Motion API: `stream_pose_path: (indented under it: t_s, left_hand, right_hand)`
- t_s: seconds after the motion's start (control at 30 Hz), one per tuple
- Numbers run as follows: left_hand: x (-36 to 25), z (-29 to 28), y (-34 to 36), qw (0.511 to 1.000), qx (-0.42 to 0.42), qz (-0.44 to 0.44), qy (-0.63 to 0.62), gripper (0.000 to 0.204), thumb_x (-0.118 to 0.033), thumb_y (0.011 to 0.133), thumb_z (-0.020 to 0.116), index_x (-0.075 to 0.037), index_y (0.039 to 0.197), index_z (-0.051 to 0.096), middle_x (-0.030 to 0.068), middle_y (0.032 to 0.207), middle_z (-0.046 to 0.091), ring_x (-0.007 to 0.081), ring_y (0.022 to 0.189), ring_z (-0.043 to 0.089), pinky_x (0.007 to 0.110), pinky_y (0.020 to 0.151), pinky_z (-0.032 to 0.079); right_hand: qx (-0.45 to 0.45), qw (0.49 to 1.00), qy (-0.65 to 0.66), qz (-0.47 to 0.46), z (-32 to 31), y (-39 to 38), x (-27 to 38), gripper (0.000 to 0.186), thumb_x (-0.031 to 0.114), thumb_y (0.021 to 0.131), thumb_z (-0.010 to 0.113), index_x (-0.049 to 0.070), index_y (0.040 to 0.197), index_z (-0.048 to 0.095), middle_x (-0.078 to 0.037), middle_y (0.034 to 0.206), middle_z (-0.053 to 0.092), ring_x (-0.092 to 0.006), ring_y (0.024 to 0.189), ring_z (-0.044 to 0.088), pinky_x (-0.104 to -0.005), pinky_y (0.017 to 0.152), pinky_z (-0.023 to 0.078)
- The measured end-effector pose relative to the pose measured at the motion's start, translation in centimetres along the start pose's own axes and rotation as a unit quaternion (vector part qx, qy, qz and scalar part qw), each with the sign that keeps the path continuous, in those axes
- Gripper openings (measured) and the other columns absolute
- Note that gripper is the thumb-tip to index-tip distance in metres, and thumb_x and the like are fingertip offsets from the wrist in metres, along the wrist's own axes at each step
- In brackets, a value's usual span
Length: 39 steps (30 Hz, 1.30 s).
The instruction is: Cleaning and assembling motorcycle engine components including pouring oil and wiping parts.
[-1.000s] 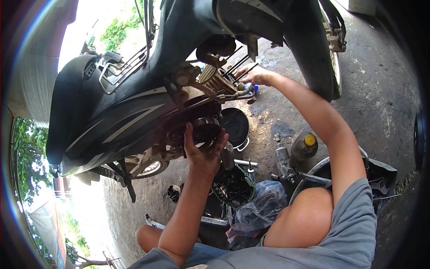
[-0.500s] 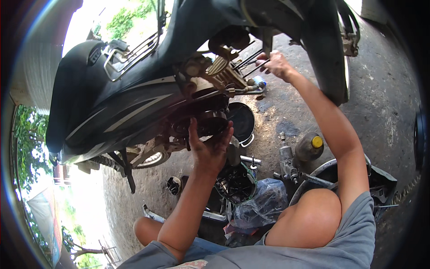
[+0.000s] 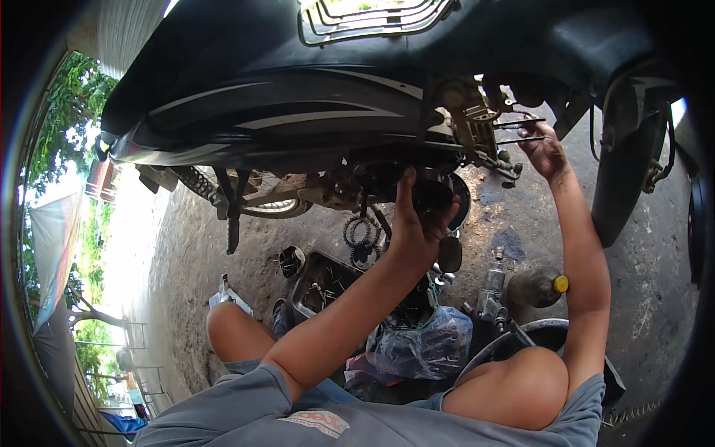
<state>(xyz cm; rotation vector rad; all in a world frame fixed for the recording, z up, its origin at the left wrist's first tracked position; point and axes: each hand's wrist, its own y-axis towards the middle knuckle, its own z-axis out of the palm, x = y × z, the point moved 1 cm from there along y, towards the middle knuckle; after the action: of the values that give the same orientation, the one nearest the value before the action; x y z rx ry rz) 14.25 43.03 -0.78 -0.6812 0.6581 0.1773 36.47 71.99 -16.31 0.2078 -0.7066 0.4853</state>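
Observation:
A dark motorcycle point(image 3: 261, 112) stands across the view, its engine underside exposed. My left hand point(image 3: 417, 231) reaches up beneath it, palm up, thumb and fingers curled around a dark round engine part point(image 3: 432, 200); shadow hides much of that part. Farther right, my right hand point(image 3: 544, 153) is closed at the thin dark cylinder studs point(image 3: 521, 139) that stick out of the engine. Its fingertips grip around the stud ends. Beside the studs sits the finned metal engine block point(image 3: 480, 134).
Below my hands lie a parts tray point(image 3: 302, 302), a clear plastic bag point(image 3: 421, 346), clutch rings point(image 3: 361, 232) and a small tin point(image 3: 291, 261). A metal tool-like part point(image 3: 492, 287), a yellow-capped bottle point(image 3: 536, 287) and a black basin point(image 3: 477, 361) are to the right. The kickstand point(image 3: 233, 216) hangs at left.
My view has turned and shifted, so the motorcycle looks more level and sits farther right. Both hands stay at the same engine parts.

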Motion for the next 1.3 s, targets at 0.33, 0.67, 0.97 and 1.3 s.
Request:
stream_pose_path:
  t_s: [0.33,0.67,0.97,1.3]
  left_hand:
    - [0.4,0.2,0.1,1.0,-0.016,0.001,0.027,0.073,-0.055,0.086,0.078,-0.005,0.131,0.051,0.0155,0.111,0.065,0.0331,0.1,0.069,0.044,0.088,0.062]
    - [0.4,0.6,-0.4,0.994,-0.035,0.022,0.096,0.067,-0.05,0.085,0.082,-0.008,0.128,0.054,0.0115,0.107,0.064,0.0289,0.094,0.069,0.044,0.087,0.062]
    - [-0.6,-0.6,-0.5,0.986,0.086,-0.104,-0.099,0.098,-0.062,0.083,0.078,-0.001,0.147,0.036,0.0215,0.134,0.052,0.0431,0.126,0.055,0.059,0.109,0.049]
    - [-0.1,-0.4,1.0,0.996,0.076,-0.022,-0.046,0.079,-0.052,0.085,0.078,-0.009,0.142,0.044,0.0191,0.135,0.052,0.0375,0.122,0.057,0.053,0.103,0.056]
  right_hand:
    - [-0.099,0.989,-0.037,0.101,1.9,0.2,2.2,0.03,0.04,0.097,0.062,0.01,0.097,0.058,-0.012,0.108,0.067,-0.022,0.087,0.063,-0.0364,0.07,0.054]
    - [-0.124,0.951,-0.256,0.125,6.0,1.3,3.9,0.017,0.036,0.093,0.067,0.02,0.095,0.064,0.01,0.071,0.046,-0.0019,0.059,0.037,-0.0229,0.053,0.029]
    - [-0.146,0.905,-0.399,0.03,5.8,1.5,3.4,0.023,0.036,0.1,0.067,0.015,0.097,0.059,0.007,0.067,0.044,-0.0044,0.053,0.038,-0.0245,0.045,0.028]
    - [-0.139,0.9,-0.408,0.062,6.5,1.2,4.0,0.016,0.003,0.094,0.052,0.006,0.11,0.051,-0.003,0.084,0.047,-0.0121,0.065,0.039,-0.03,0.049,0.032]
